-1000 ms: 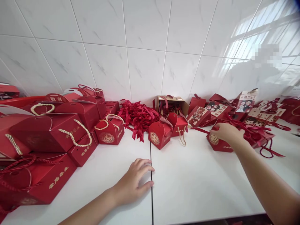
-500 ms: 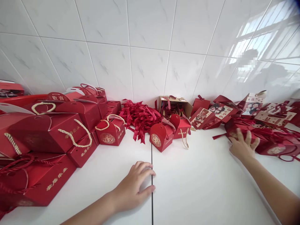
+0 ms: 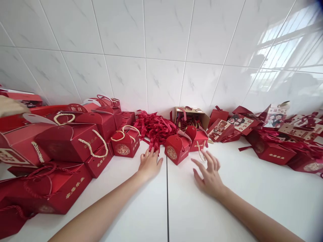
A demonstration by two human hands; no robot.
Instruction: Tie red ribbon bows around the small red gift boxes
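Many white, grey-veined tiles make up the wall (image 3: pixel 166 33) beyond the fingers of both hands. Under them spreads a white table (image 3: pixel 181 208), its dark seam running between left and right fingers. Well left of the left fingers, large red boxes (image 3: pixel 65 143) are stacked, several with rope handles. Well right of the right fingers lies a jumble of red boxes and ribbons (image 3: pixel 274 153), some boxes printed with cartoon couples.

Straight ahead of the left fingers is a heap of crimson ribbons (image 3: pixel 156 126), its tails reaching the fingertips; I cannot tell whether they touch. An open brown box (image 3: pixel 204 119) sits farther ahead of the right fingers, slightly left.

The left hand (image 3: pixel 149 164) is palm down, fingers extended and slightly apart, thumb off to the side. The right hand (image 3: pixel 209 173) has its fingers spread, gripping nothing. A rope-handled box (image 3: pixel 124 148) stands ahead-left of the left fingers. Between the two sets of fingers, a little ahead, is a small red box (image 3: pixel 178 151); its neighbour (image 3: pixel 198 139) stands just beyond the right fingertips, a cream cord (image 3: pixel 200 154) hanging near them.
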